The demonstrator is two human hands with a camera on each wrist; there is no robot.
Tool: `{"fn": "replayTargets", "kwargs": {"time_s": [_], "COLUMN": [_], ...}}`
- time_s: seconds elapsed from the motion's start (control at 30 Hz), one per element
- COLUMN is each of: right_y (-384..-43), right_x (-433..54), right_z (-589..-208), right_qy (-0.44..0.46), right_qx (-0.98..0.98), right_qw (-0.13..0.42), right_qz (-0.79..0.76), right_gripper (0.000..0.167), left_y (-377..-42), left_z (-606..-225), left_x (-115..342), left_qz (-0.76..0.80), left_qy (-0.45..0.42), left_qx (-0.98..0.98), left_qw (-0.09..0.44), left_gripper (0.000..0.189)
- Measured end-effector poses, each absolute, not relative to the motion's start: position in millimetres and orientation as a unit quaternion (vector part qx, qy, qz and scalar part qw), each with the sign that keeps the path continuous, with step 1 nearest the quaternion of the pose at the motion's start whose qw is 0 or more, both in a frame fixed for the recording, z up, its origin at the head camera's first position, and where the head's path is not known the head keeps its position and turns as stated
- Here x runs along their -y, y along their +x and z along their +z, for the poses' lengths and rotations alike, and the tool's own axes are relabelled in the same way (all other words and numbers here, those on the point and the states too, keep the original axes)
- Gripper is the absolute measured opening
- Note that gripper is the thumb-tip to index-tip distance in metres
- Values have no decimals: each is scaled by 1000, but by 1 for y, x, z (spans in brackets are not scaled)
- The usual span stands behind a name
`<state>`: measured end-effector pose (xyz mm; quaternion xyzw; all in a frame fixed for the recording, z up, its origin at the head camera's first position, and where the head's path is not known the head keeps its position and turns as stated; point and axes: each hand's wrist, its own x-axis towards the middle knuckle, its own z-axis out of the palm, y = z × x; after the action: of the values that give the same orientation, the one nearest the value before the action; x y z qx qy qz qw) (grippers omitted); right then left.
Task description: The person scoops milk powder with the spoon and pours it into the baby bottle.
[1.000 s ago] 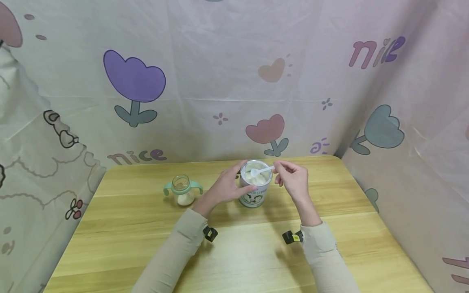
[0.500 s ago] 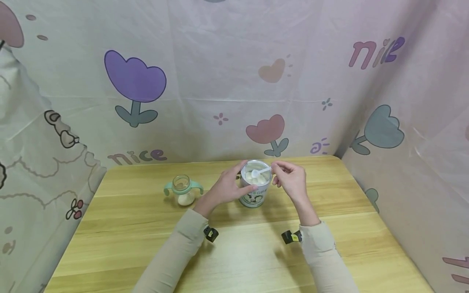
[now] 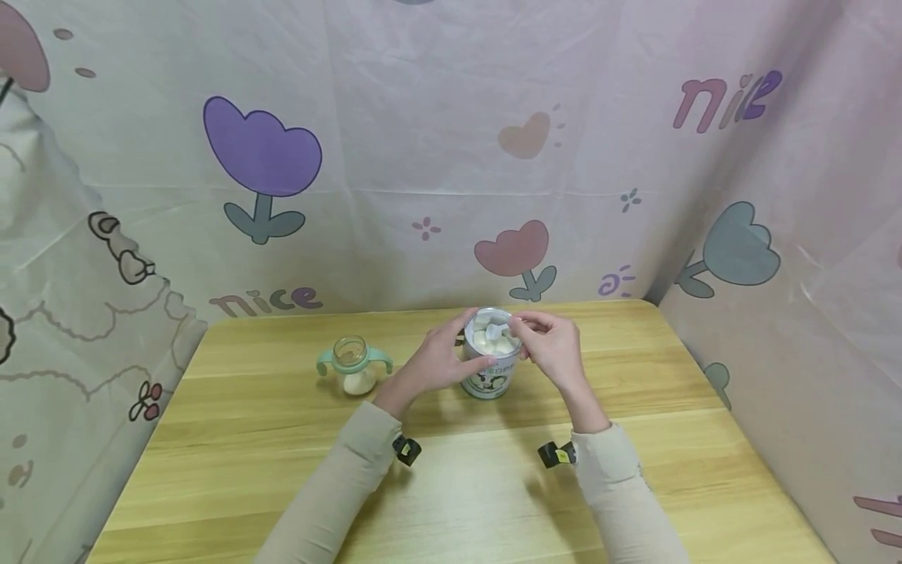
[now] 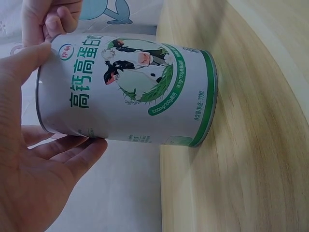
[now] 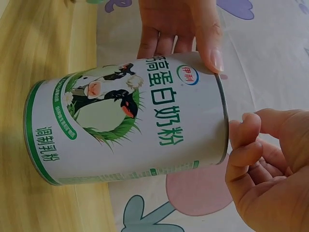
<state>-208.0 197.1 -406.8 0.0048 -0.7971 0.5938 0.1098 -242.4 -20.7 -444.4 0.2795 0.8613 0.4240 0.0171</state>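
A milk powder can [image 3: 488, 381], white with a cow picture and green trim, stands upright on the table with its top uncovered. My left hand [image 3: 434, 360] grips the can's upper side, thumb toward the near side and fingers behind it. A white plastic scoop [image 3: 496, 331] sits inside the can's mouth among pale powder. Thumb and fingers of my right hand [image 3: 555, 348] pinch its handle at the right rim. In the right wrist view, the can [image 5: 130, 116] hides the scoop, and my right hand [image 5: 270, 169] is curled beside the rim.
A glass baby bottle [image 3: 358, 381] with a green two-handled collar stands uncapped to the left, pale powder in its bottom. The wooden table [image 3: 465, 486] meets a printed cloth backdrop [image 3: 395, 141] behind and at both sides.
My right hand has moved left toward the can, and the scoop has gone deeper into the powder. The left hand keeps its hold; can and bottle stay in place.
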Motion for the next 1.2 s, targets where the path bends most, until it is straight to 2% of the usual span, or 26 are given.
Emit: {"fn": "replayTargets", "kwargs": {"time_s": [0.43,1.2], "right_y": [-211,-212], "right_x": [-186,-181], "right_z": [-409,-407], "right_qy": [35,128], "right_qx": [847,883], "right_qw": [155,106], "right_qz": [507,440], "right_gripper": [24,11], "left_y": [-242,-242], "left_z": [-441,-443], "left_x": [20,20], "left_qz": [422,433], "left_qy": [276,293], "left_qx": [-863,-852], "left_qw": [24,25], "left_gripper": [98,95]}}
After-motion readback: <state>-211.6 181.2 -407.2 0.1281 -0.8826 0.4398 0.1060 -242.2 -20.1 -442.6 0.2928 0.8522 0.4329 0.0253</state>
